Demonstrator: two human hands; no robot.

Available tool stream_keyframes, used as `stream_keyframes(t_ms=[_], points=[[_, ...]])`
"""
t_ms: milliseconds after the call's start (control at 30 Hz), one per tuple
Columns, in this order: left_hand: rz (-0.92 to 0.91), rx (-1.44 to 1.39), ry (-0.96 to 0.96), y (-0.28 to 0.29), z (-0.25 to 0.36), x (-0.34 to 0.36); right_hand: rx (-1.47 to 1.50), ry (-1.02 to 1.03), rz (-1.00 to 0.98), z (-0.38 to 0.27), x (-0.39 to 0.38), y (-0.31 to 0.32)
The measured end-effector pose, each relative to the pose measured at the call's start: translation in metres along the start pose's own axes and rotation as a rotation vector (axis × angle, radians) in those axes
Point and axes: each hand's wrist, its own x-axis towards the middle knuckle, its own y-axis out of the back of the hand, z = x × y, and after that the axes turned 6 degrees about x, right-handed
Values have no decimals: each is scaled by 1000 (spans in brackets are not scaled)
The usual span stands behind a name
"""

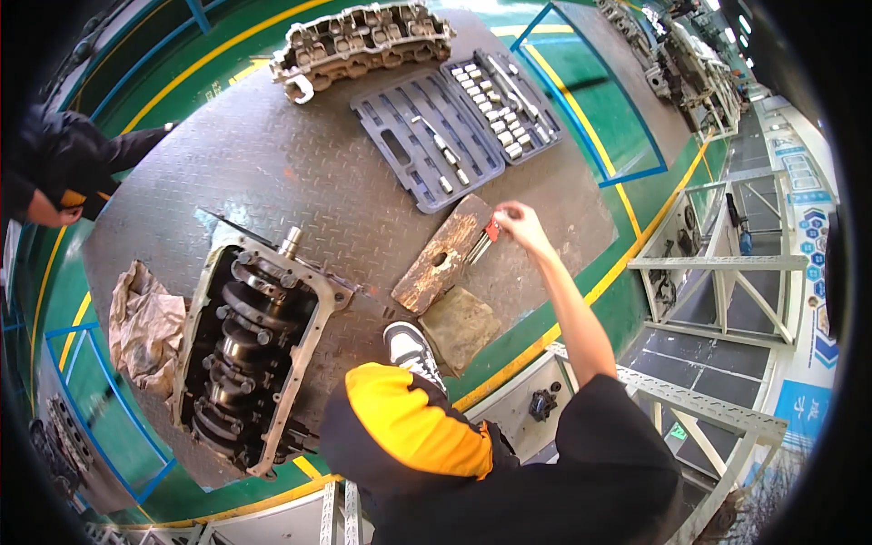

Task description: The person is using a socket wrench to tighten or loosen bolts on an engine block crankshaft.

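Note:
My right hand (514,222) is closed on a red holder (493,228) of metal hex keys, right beside a worn wooden block (431,268) with a hole in it. Below the block lies a grimy cloth pad (459,331). Farther back, an open grey socket case (400,145) holds silver sockets and tools. An engine block (204,359) with its crankshaft exposed rests on the left of the steel plate table (191,186). I do not see my left hand.
A cylinder head (363,45) lies at the far end. Crumpled paper or cloth (141,327) is left of the engine block. A person (68,159) stands at the far left. White metal racks (713,263) are on the right. My shoe (409,350) shows below the table's middle.

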Motion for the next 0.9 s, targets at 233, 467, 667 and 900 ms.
stream_keyframes(t_ms=[233,467,667,900], points=[[-14,-2,-85,-88,-37,18,-456,255,349,47,159,-5],[84,14,-86,-125,-32,-5,-732,371,266,17,145,-62],[109,29,-72,-142,-33,-7,-800,313,66,25,156,-53],[152,43,-63,-143,-32,-14,-554,401,-1,10,138,-48]])
